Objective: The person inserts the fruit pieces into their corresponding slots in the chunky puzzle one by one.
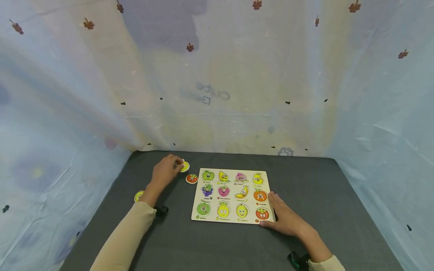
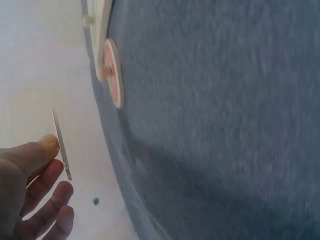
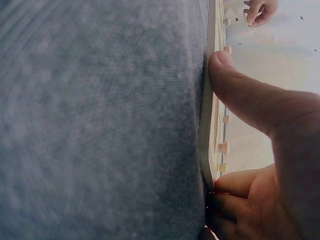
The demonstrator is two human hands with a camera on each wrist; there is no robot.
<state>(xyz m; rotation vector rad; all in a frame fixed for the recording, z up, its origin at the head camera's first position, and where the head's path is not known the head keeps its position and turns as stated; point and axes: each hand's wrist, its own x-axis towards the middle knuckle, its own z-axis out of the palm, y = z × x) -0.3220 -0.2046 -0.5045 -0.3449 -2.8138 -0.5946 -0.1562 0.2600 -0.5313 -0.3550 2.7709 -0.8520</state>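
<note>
In the head view, my left hand [image 1: 166,171] is at the back left of the table, pinching a round yellow puzzle piece [image 1: 184,166] between thumb and fingers. The left wrist view shows this thin piece [image 2: 62,145] edge-on, with its picture hidden. My right hand [image 1: 288,217] holds the near right corner of a fruit puzzle board [image 1: 234,222], thumb at the front edge and fingers along the right side. Small knobs [image 3: 224,147] stand up from the board in the right wrist view. A red round piece [image 1: 191,178] lies between my left hand and the board.
Another yellow piece [image 1: 138,195] lies beside my left forearm, partly covered by it. A dark grey cloth [image 1: 230,244] covers the table. Pale patterned sheeting [image 1: 223,75] hangs behind the table and along both sides.
</note>
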